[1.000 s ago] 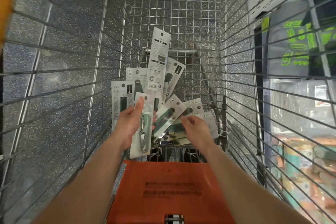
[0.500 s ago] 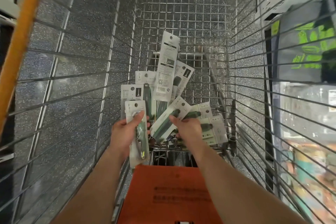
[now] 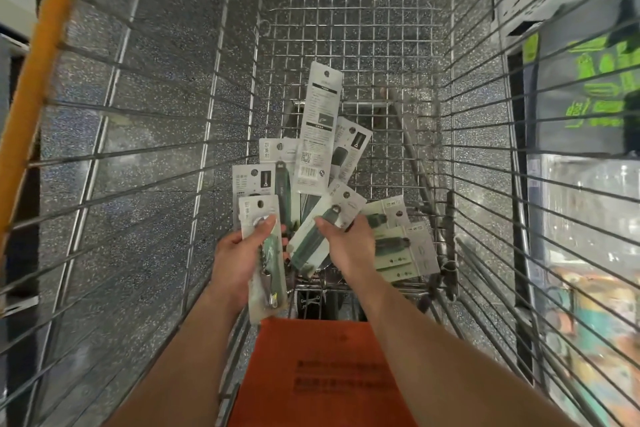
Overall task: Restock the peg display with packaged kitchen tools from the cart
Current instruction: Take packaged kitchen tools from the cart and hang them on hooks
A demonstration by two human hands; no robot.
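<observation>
One cam only: head-worn, wide-angle. Faces fwd & steeply down into the wire cart [image 3: 356,28] from its handle end. Orange flap [image 3: 322,367] sits at btm centre, nearest the lens; the far end wall is at top centre. Both forearms enter from the btm edge. Left hand [image 3: 239,260] & right hand [image 3: 346,246] are mid-frame, close to the cam, w/ the packaged tools [image 3: 318,128] just beyond on the cart bottom. The wide lens splays the side walls outward; orange rail [image 3: 38,87] runs up the left edge. Speckled floor [image 3: 145,87] shows thru the wires. Shelf [image 3: 588,288] at right is blurred.
</observation>
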